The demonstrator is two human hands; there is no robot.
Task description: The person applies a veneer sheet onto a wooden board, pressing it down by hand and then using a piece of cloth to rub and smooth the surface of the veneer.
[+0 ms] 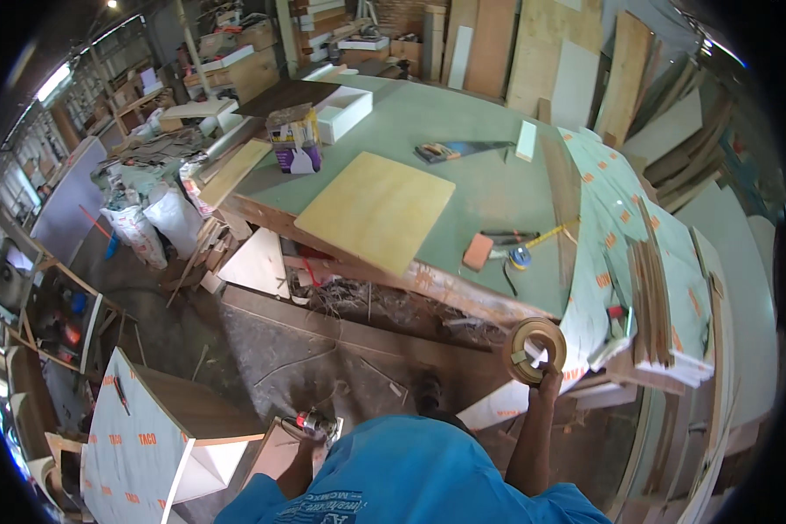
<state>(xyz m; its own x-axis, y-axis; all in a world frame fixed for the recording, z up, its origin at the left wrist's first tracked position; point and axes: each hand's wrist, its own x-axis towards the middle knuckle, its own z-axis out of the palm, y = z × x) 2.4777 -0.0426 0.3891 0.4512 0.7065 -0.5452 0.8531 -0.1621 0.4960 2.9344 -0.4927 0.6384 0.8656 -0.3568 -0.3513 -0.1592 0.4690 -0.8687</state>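
My right hand [550,382] is raised beside the table's near edge, its fingers closed on a roll of brown edge banding [512,351]. The roll stands with its open centre facing up toward me. Low down on the left, my left hand [306,447] is closed on a small red and silver power tool [316,425], perhaps a trim router. My body and the tool hide most of those fingers. Close to that hand are a narrow board [275,450] and a white-lined cabinet box [140,445] covered with printed film.
A green-topped worktable [367,113] holds a yellowish panel [380,210], a handsaw [463,150], an orange block [478,251], a tape measure [520,257] and a cardboard box [295,140]. Film-covered panels [611,201] carry wooden strips [651,288] on the right. Filled sacks [175,214] stand left.
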